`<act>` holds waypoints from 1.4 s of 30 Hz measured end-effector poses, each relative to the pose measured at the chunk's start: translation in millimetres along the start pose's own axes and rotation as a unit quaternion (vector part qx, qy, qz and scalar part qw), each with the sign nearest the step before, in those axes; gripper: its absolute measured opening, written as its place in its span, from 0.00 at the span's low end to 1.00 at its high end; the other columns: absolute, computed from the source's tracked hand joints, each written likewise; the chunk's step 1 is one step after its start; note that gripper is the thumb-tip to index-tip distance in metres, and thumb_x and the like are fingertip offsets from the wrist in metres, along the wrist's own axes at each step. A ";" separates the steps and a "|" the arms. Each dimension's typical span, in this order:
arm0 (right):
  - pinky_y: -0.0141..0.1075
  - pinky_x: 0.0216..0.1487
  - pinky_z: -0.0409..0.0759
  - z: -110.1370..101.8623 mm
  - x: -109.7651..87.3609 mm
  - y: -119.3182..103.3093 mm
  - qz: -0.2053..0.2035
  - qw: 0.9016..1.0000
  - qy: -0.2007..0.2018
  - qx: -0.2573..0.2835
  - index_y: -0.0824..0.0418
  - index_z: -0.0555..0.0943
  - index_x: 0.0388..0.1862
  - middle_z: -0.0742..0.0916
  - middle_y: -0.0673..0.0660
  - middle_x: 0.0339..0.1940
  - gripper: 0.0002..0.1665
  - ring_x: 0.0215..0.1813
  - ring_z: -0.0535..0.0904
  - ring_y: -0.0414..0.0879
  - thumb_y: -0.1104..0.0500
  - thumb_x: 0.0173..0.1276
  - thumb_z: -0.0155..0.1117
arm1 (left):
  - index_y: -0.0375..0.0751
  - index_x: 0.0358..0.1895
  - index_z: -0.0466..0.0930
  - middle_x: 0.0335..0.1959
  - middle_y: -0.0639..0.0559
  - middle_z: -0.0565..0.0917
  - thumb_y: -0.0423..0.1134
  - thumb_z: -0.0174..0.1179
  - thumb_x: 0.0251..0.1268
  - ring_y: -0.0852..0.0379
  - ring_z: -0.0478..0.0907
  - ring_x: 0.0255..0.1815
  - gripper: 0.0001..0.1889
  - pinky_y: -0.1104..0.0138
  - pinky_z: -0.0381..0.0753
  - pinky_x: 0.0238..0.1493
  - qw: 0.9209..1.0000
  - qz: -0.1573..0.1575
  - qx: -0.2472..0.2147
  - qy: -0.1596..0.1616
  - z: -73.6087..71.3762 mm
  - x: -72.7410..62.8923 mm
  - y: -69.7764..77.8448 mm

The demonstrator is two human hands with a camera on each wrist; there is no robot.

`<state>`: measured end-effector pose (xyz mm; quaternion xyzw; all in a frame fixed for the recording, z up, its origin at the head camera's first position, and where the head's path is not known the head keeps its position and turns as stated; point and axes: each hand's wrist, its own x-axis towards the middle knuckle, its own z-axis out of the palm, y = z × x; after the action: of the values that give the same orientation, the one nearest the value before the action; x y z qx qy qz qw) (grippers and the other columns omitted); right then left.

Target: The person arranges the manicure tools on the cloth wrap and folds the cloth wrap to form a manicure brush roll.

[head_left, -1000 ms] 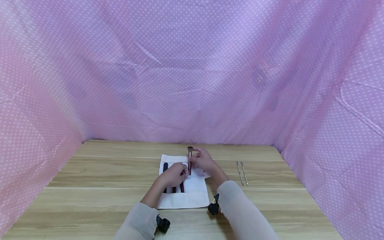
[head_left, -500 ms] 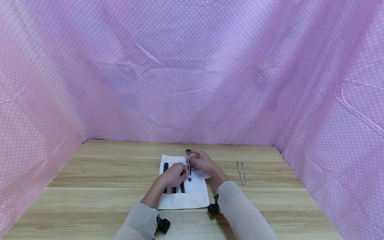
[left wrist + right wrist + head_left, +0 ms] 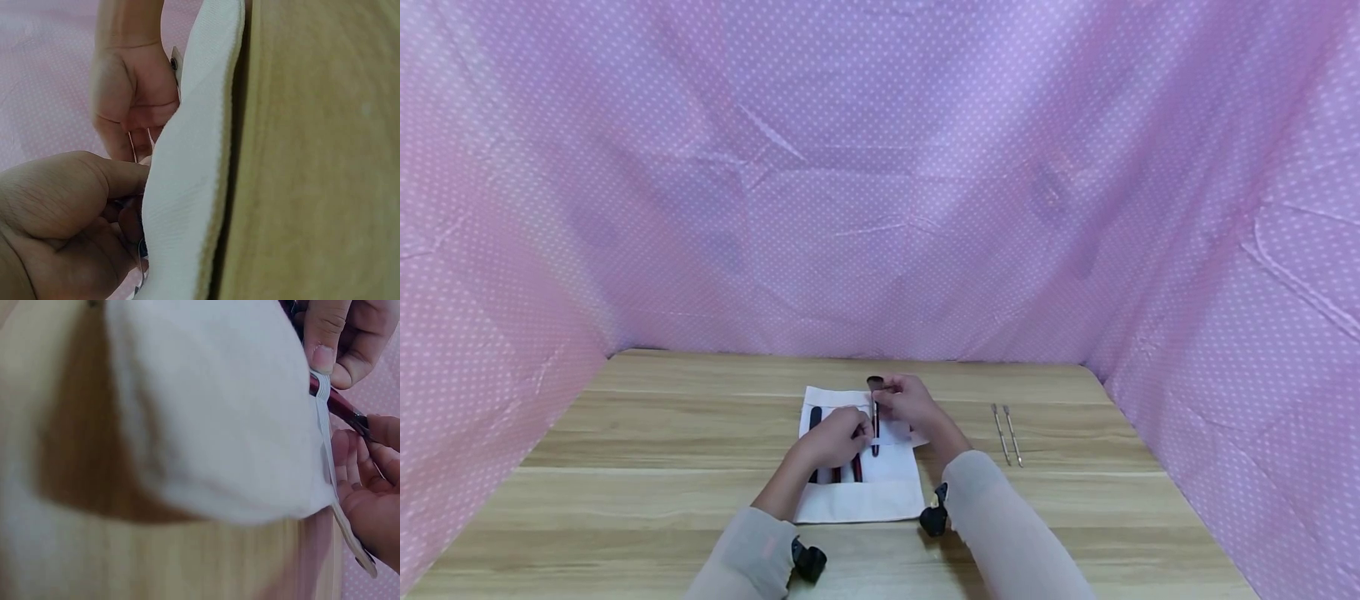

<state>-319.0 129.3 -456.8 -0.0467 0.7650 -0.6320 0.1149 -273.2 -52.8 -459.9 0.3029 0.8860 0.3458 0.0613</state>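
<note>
A white cloth brush roll [image 3: 891, 479] lies spread on the table. My left hand [image 3: 837, 437] is over its middle; in the right wrist view, thumb and finger pinch its white elastic band [image 3: 322, 384], lifting it into a loop. My right hand [image 3: 910, 402] grips a makeup brush [image 3: 875, 383] near its dark bristle head. The brush's dark red handle [image 3: 342, 407] runs through the raised loop, and its tip shows below the band in the head view. Left of it, a black flat-ended tool [image 3: 815, 417] and dark red handles [image 3: 857, 469] sit in the roll, partly hidden by my left hand.
Two slim metal tools [image 3: 1007, 435] lie side by side on the wooden table [image 3: 662, 442], right of the roll. A small flap [image 3: 919, 439] sticks out from the roll's right edge. Pink dotted cloth [image 3: 880, 208] hangs behind and at both sides.
My right hand has moved the brush down toward me, so its handle tip now reaches below the elastic band. The brush head has turned slightly. My left hand has stayed in place.
</note>
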 end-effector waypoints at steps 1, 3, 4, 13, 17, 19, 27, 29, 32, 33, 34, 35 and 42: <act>0.41 0.47 0.86 -0.3 -0.4 0.0 0.001 1.000 -0.001 0.000 0.70 0.79 0.46 0.82 0.58 0.41 0.06 0.38 0.82 0.46 0.67 0.75 0.63 | 0.39 0.33 0.80 0.26 0.55 0.77 0.25 0.57 0.70 0.60 0.72 0.29 0.08 0.65 0.73 0.35 1.000 0.000 0.001 0.000 -0.1 0.0 0.1; 0.41 0.47 0.86 -0.7 -1.3 -0.2 0.002 1.000 -0.005 -0.004 0.70 0.79 0.43 0.82 0.58 0.40 0.04 0.38 0.82 0.45 0.68 0.74 0.63 | 0.39 0.33 0.80 0.26 0.55 0.77 0.25 0.56 0.70 0.60 0.72 0.29 0.08 0.65 0.73 0.35 1.000 0.000 0.002 0.001 -0.2 0.2 0.2; 0.41 0.47 0.86 -0.8 -1.9 -0.7 0.003 1.000 -0.006 -0.007 0.69 0.79 0.42 0.82 0.58 0.39 0.03 0.38 0.82 0.45 0.69 0.73 0.63 | 0.39 0.33 0.80 0.26 0.55 0.77 0.24 0.56 0.70 0.60 0.72 0.29 0.08 0.65 0.74 0.36 1.000 0.001 0.001 0.002 -0.4 0.2 0.6; 0.36 0.43 0.83 -5.3 -5.0 -0.5 0.004 0.997 -0.049 -0.066 0.70 0.81 0.45 0.86 0.57 0.40 0.06 0.39 0.82 0.45 0.68 0.71 0.65 | 0.37 0.34 0.80 0.27 0.55 0.77 0.24 0.57 0.70 0.59 0.72 0.30 0.07 0.64 0.74 0.37 1.000 0.005 -0.003 0.003 -1.7 -1.1 2.6; 0.34 0.39 0.79 -10.0 -5.8 -1.1 0.005 0.991 -0.088 -0.105 0.67 0.82 0.40 0.86 0.55 0.36 0.04 0.37 0.81 0.45 0.66 0.71 0.67 | 0.37 0.36 0.80 0.30 0.54 0.78 0.24 0.57 0.71 0.59 0.73 0.32 0.06 0.63 0.75 0.39 1.000 0.007 -0.006 0.003 -2.5 -1.3 2.7; 0.35 0.39 0.79 -11.3 -5.7 -1.1 0.005 0.989 -0.101 -0.108 0.67 0.81 0.38 0.86 0.55 0.35 0.04 0.36 0.80 0.45 0.66 0.71 0.67 | 0.37 0.36 0.80 0.30 0.55 0.78 0.25 0.57 0.71 0.59 0.73 0.33 0.06 0.63 0.75 0.40 1.000 0.008 -0.004 0.004 -2.9 -1.0 2.5; 0.34 0.37 0.82 -9.7 -0.9 3.0 -0.002 0.991 -0.082 -0.102 0.65 0.82 0.38 0.86 0.54 0.32 0.07 0.34 0.82 0.43 0.62 0.76 0.63 | 0.38 0.34 0.79 0.28 0.55 0.77 0.24 0.56 0.71 0.60 0.72 0.30 0.07 0.64 0.74 0.37 1.000 0.005 -0.006 0.004 -1.9 -0.3 1.1; 0.34 0.35 0.82 -9.4 0.2 4.7 -0.004 0.992 -0.074 -0.102 0.65 0.81 0.36 0.85 0.54 0.30 0.07 0.32 0.81 0.43 0.63 0.75 0.63 | 0.38 0.34 0.79 0.28 0.55 0.77 0.25 0.57 0.71 0.60 0.72 0.29 0.07 0.64 0.74 0.37 1.000 0.003 -0.006 0.004 -1.6 -0.4 1.0; 0.32 0.34 0.80 -10.2 0.3 5.5 -0.007 0.991 -0.072 -0.109 0.66 0.82 0.34 0.85 0.53 0.28 0.07 0.31 0.81 0.42 0.65 0.74 0.64 | 0.38 0.35 0.80 0.28 0.55 0.77 0.25 0.57 0.71 0.60 0.72 0.30 0.07 0.64 0.74 0.37 1.000 0.000 -0.006 0.004 -1.4 -0.2 0.5; 0.32 0.34 0.80 -10.7 -0.2 5.0 -0.008 0.991 -0.074 -0.113 0.66 0.83 0.34 0.85 0.54 0.28 0.06 0.31 0.81 0.42 0.65 0.73 0.65 | 0.38 0.34 0.80 0.28 0.55 0.77 0.25 0.57 0.71 0.60 0.72 0.30 0.07 0.64 0.74 0.37 1.000 0.000 -0.006 0.004 -1.3 0.0 0.2; 0.32 0.34 0.80 -11.4 -1.3 4.5 -0.008 0.990 -0.076 -0.117 0.67 0.83 0.35 0.85 0.54 0.28 0.06 0.31 0.81 0.42 0.66 0.73 0.65 | 0.38 0.34 0.80 0.28 0.55 0.77 0.25 0.57 0.71 0.60 0.72 0.30 0.07 0.64 0.74 0.37 1.000 0.001 -0.005 0.004 -1.1 0.3 -0.1; 0.32 0.34 0.80 -12.1 -2.0 3.8 -0.010 0.989 -0.079 -0.126 0.67 0.84 0.36 0.86 0.54 0.28 0.06 0.32 0.80 0.42 0.65 0.73 0.65 | 0.39 0.34 0.80 0.28 0.55 0.77 0.25 0.57 0.71 0.60 0.72 0.30 0.07 0.64 0.74 0.37 1.000 0.003 -0.002 0.005 -0.8 0.6 -0.5; 0.31 0.31 0.73 -17.6 -7.6 -3.7 -0.012 0.976 -0.099 -0.192 0.64 0.87 0.35 0.85 0.52 0.26 0.05 0.29 0.76 0.41 0.63 0.70 0.68 | 0.39 0.34 0.81 0.28 0.56 0.78 0.26 0.57 0.72 0.61 0.72 0.29 0.07 0.65 0.75 0.36 1.000 0.006 -0.004 0.000 -0.7 1.9 -2.1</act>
<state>-316.0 147.0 -449.2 -0.1394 0.8563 -0.4666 0.1719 -276.1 -53.3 -460.6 0.3075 0.8827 0.3501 0.0607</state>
